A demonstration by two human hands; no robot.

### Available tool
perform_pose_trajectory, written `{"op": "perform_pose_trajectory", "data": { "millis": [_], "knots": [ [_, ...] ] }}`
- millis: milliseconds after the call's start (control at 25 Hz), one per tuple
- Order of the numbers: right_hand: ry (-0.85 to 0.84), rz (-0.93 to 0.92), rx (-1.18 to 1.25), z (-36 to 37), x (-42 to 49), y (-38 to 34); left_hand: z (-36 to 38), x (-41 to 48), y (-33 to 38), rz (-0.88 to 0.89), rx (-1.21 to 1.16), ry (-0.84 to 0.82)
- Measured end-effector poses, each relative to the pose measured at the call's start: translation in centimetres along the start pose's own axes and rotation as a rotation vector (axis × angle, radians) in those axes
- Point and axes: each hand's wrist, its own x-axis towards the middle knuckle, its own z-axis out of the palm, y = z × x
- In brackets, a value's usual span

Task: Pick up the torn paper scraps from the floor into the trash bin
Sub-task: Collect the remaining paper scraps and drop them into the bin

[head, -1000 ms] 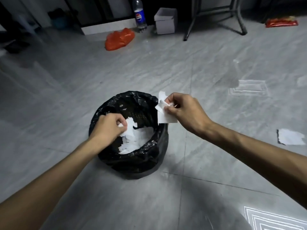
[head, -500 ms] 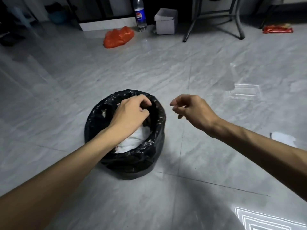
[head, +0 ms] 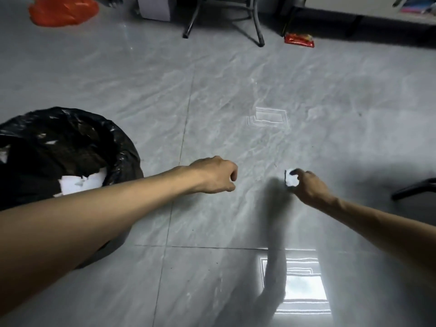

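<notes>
Right hand (head: 309,185) is at floor level, fingertips pinching a white scrap (head: 292,180) that lies on the grey floor (head: 212,102). Left hand (head: 214,174) hangs over the floor in a loose fist, nothing seen in it, well left of the scrap. Bin (head: 122,149), black-lined, stands left of the left forearm; white paper shows inside. Beyond the hands: metal chair legs (head: 257,31), a red wrapper (head: 299,40) to their right, an orange bag (head: 62,10) far left.
</notes>
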Motion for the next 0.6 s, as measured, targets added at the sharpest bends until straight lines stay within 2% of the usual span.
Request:
{"op": "perform_pose_trajectory", "data": {
  "millis": [160, 320, 600],
  "knots": [
    [0.025, 0.102, 0.002, 2.0, 3.4, 2.3, 2.5, 0.5, -1.0, -0.026, -0.013, -0.032],
    [0.159, 0.157, 0.169, 3.5, 4.0, 1.4, 4.3, 0.2, -1.7, -0.032, -0.094, -0.060],
    [-0.043, -0.011, 0.628, 4.1, -1.9, -4.7, 2.9, -2.4, -2.1, -0.044, -0.092, -0.030]
  ]
}}
